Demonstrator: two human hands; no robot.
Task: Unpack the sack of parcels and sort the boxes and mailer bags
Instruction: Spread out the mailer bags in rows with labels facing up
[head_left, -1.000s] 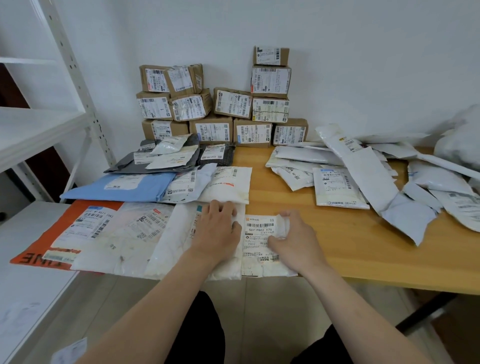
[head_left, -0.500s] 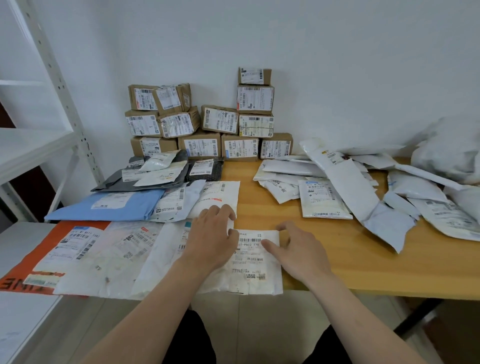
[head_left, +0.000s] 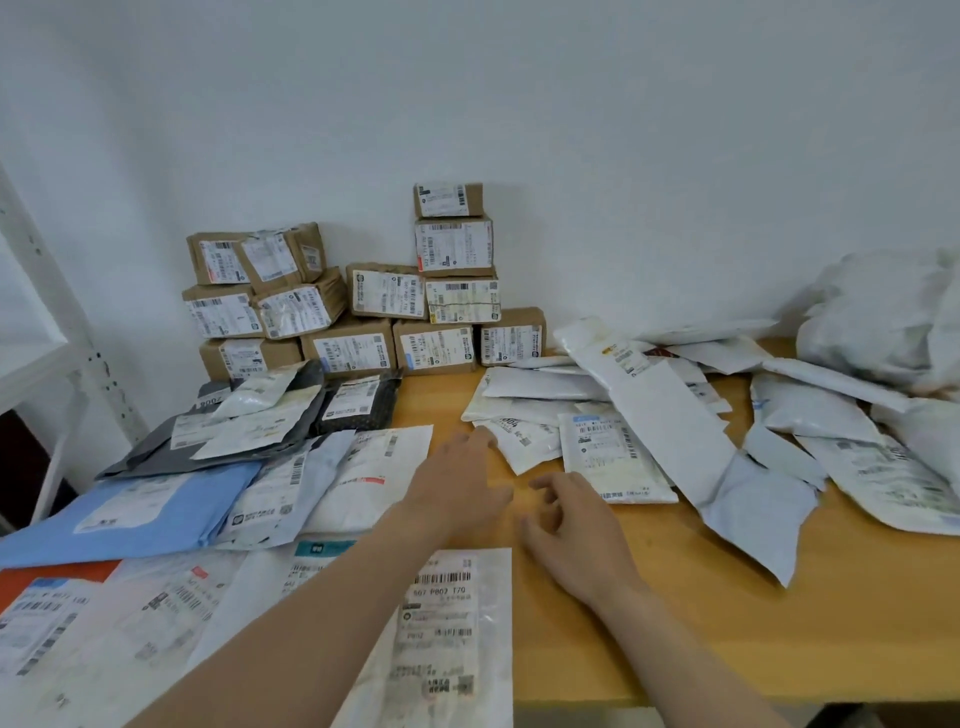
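Mailer bags (head_left: 670, 415) and boxes (head_left: 436, 348) on table (head_left: 779, 623)

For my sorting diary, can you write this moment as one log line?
left hand: open, empty | right hand: open, empty | boxes: stacked at back | mailer heap: right of hands

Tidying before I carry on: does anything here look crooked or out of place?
A box atop the left stack sits tilted. The nearest white mailer bag hangs over the front edge of the table.
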